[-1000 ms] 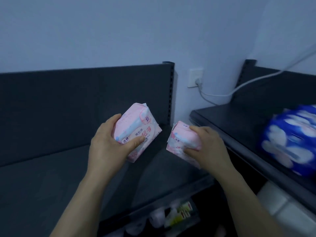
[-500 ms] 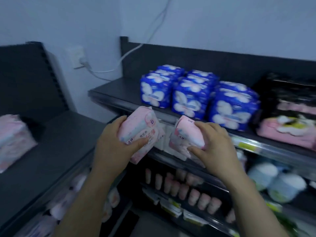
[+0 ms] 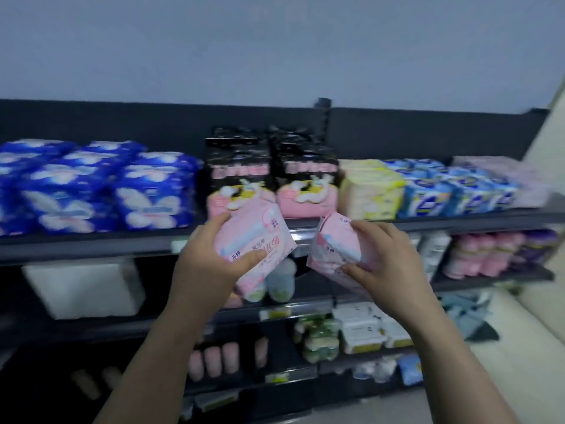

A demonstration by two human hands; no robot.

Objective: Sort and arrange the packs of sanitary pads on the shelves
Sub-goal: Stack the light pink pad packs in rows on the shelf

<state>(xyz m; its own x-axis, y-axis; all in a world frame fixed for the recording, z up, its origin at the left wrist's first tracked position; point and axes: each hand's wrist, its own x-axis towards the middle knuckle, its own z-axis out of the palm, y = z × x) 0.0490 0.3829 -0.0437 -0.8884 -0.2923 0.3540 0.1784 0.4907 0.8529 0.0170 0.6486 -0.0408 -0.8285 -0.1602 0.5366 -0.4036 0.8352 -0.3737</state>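
My left hand (image 3: 211, 258) grips a pink pack of pads (image 3: 260, 240), thumb across its front. My right hand (image 3: 385, 258) holds a second pink pack (image 3: 333, 246) by its end. Both packs hang in the air in front of the top shelf's edge (image 3: 91, 243), just below two black-and-pink packs (image 3: 269, 179). Dark blue packs (image 3: 91, 188) fill the shelf's left part. To the right stand a yellow pack (image 3: 370, 188), light blue packs (image 3: 449, 188) and pale pink packs (image 3: 513, 179).
Lower shelves hold a white bundle (image 3: 85, 289), pink and purple packs (image 3: 495, 252), white boxes (image 3: 367, 328), green items (image 3: 318, 335) and small pink tubes (image 3: 220, 359). A pale floor (image 3: 535, 332) shows at the right. The picture is blurred by motion.
My view has swung right, from the bare corner shelf to the stocked shelf unit. Both hands kept their pink packs at the same height in front of me.
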